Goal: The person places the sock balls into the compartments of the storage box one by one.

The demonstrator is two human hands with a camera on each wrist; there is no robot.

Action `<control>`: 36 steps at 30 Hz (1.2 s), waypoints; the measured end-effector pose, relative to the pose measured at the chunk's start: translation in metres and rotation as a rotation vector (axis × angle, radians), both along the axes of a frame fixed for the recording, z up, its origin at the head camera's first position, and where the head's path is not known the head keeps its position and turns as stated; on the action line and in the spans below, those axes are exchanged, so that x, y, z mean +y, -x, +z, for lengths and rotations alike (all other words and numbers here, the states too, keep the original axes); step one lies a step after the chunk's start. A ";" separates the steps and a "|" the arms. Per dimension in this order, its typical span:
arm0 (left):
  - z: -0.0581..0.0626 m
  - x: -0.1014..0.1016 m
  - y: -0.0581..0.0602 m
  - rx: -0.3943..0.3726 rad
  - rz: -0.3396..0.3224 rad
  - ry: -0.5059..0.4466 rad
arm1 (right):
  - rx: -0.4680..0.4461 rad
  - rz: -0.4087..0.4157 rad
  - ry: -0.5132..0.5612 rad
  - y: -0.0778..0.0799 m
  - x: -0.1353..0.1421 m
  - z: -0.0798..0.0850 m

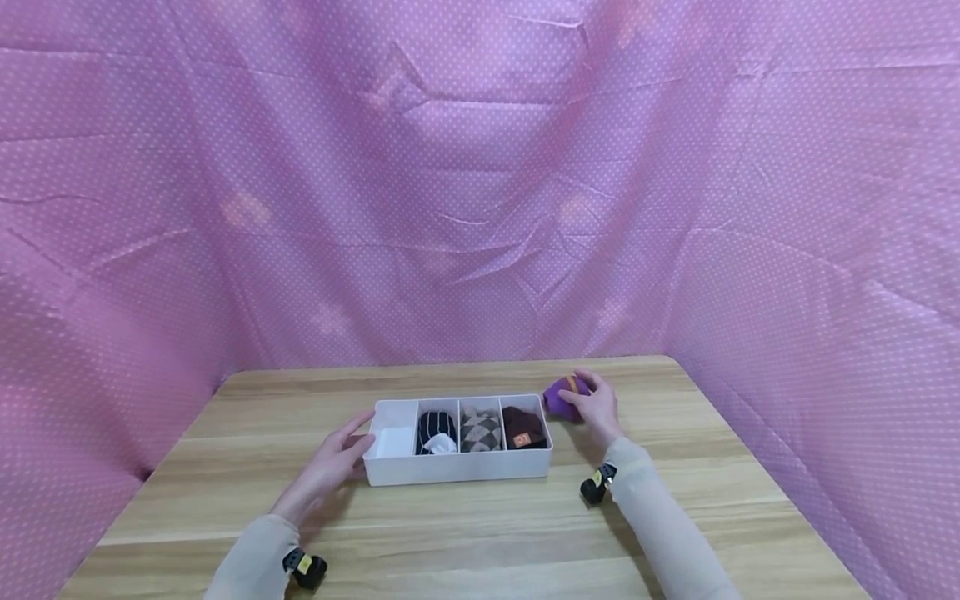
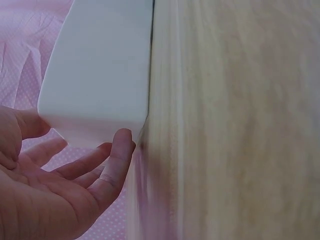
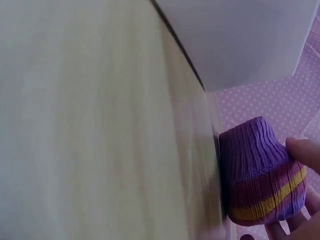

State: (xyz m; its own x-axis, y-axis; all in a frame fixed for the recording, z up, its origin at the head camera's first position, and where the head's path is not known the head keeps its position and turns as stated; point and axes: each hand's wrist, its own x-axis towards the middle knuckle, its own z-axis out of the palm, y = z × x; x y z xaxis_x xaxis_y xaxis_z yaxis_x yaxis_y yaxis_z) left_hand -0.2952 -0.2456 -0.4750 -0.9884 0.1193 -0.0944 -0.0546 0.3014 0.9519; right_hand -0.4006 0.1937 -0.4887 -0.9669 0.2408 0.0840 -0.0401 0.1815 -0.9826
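A white divided box (image 1: 457, 472) sits mid-table with several compartments. Its leftmost cell is bare white; the others hold a black striped sock roll (image 1: 436, 431), a grey argyle roll (image 1: 480, 430) and a dark maroon roll (image 1: 523, 427). My left hand (image 1: 333, 463) lies with straight fingers against the box's left end (image 2: 97, 75). Right of the box, my right hand (image 1: 596, 408) grips a purple rolled sock with a yellow stripe (image 1: 562, 393) (image 3: 260, 172) that rests on the table.
The wooden table (image 1: 480, 533) is walled on three sides by a pink dotted curtain (image 1: 480, 183). Its right edge runs close beyond my right hand. Bare wood lies in front of the box.
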 end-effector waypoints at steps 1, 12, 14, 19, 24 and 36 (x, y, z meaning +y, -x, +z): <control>0.000 0.000 0.000 0.002 -0.003 -0.004 | -0.001 0.004 0.003 0.001 0.001 0.000; 0.001 0.001 0.003 0.002 -0.004 -0.020 | -0.024 0.158 0.054 0.004 0.013 -0.002; 0.002 0.001 0.003 -0.001 -0.001 -0.014 | -0.049 0.221 0.129 0.003 0.016 -0.001; 0.003 0.000 0.003 -0.001 -0.001 -0.001 | -0.073 0.355 0.119 0.003 0.021 0.000; 0.004 -0.002 0.002 -0.004 -0.001 0.009 | -0.020 0.410 -0.082 0.003 0.021 0.001; 0.004 -0.003 0.002 0.001 -0.017 0.005 | -0.004 0.320 -0.229 0.005 0.013 -0.002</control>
